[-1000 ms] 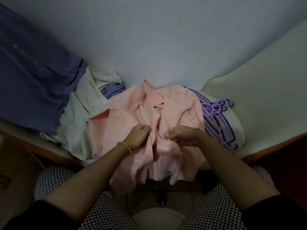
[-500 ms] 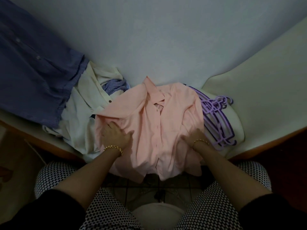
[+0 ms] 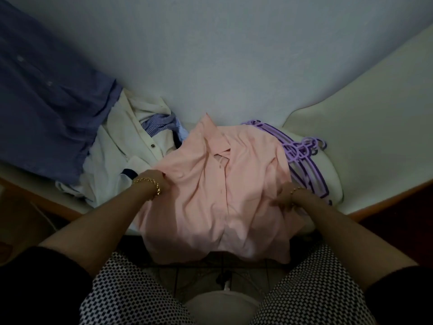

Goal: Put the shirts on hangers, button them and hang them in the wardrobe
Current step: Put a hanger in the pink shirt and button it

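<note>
Pale blue sheeting covers the bed (image 3: 234, 66), and everything I'm working with lies along its near edge, which is my first worry. A dark blue shirt (image 3: 46, 109) sprawls at the far left, well out of the way. The pink shirt (image 3: 222, 195) lies front-up in the middle with its collar away from me. Its hem hangs past the bed edge over the floor, so I reckon 1 careless tug toward me could slide the whole garment off.

Its left shoulder overlaps the white shirt (image 3: 121, 160). Lifting the pink cloth without separating the 2 could drag the white one along. Its right side lies over the end of the purple hangers (image 3: 302, 156), which are nested hook to hook. Pulling 1 out from under the cloth would likely bring several, or snag the sleeve.

My left hand (image 3: 157, 181) grips the pink shirt's left edge, fingers curled into the cloth. My right hand (image 3: 283, 200) sits on the shirt's right side but is smeared, so I cannot tell whether it pinches or only presses. If just 1 side is truly held, the shirt will skew when raised, and the placket will twist and make buttoning awkward. Whether a hanger is already inside, I cannot tell.
</note>
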